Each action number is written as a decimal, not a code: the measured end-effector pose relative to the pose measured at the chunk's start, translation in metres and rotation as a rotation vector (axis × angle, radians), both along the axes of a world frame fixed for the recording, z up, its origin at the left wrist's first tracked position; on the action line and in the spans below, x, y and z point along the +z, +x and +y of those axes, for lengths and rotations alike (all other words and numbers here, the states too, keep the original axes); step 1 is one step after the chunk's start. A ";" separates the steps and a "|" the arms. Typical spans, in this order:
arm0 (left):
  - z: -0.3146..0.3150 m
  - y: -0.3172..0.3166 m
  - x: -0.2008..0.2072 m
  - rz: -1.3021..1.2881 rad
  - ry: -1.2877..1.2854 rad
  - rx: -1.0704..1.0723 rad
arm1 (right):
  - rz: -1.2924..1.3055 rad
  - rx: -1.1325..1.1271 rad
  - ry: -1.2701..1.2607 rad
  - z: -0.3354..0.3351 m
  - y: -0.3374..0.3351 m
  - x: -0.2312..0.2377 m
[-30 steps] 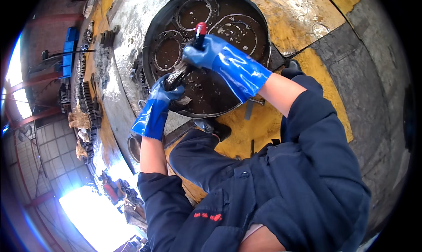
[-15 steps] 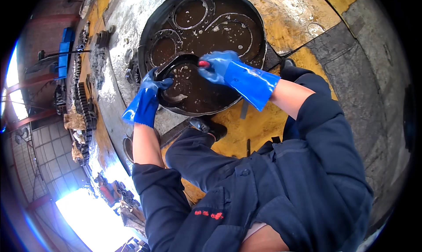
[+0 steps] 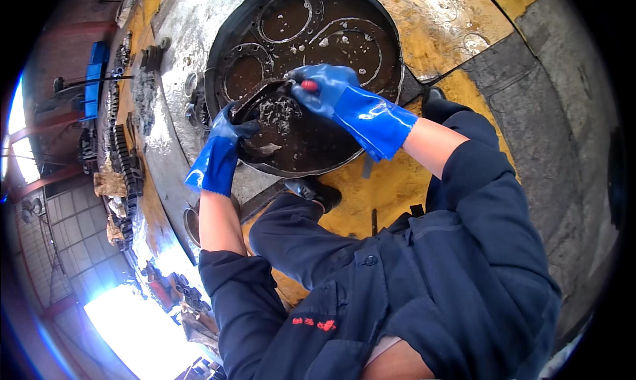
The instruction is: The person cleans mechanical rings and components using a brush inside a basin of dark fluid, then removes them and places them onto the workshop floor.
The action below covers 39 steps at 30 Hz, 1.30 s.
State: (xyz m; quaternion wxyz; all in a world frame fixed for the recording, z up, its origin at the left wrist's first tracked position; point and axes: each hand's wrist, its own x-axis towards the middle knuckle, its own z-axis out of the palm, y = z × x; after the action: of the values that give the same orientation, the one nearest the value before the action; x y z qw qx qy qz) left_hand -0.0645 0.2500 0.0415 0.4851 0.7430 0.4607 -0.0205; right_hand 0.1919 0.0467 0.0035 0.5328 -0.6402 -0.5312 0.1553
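Note:
A round black tub [image 3: 399,55] of dark brown liquid stands in front of me, with several metal rings in it, one being a flanged ring [image 3: 317,15] at the far side. My left hand [image 3: 224,131], in a blue rubber glove, grips the left side of a dark, wet ring [image 3: 255,96], tilted up from the liquid. My right hand [image 3: 324,95], gloved alike, is closed around a tool with a red handle [image 3: 309,86]. It is at the ring's upper edge; the tool's working end is hidden, so I cannot tell its kind.
Oily metal plates [image 3: 430,22] and yellow-stained flooring surround the tub. More metal rings [image 3: 193,92] lie close to its left side. My shoe [image 3: 318,193] is near the tub's front rim. Farther left are rows of dark machine parts [image 3: 122,151] and a blue object [image 3: 97,78].
My right hand has moved left along the ring's upper edge with the red-handled tool. The ring has shifted slightly, and bright ripples or bubbles now show on the liquid below it.

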 end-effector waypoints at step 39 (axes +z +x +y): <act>-0.066 0.013 0.003 0.015 0.296 0.085 | 0.746 0.133 -0.481 0.033 0.043 0.038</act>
State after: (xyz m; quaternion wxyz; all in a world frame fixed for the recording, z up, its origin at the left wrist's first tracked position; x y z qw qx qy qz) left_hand -0.0514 0.1839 0.0442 0.3671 0.7861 0.4932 0.0627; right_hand 0.2345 0.0795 0.0414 0.5129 -0.6105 -0.2913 0.5285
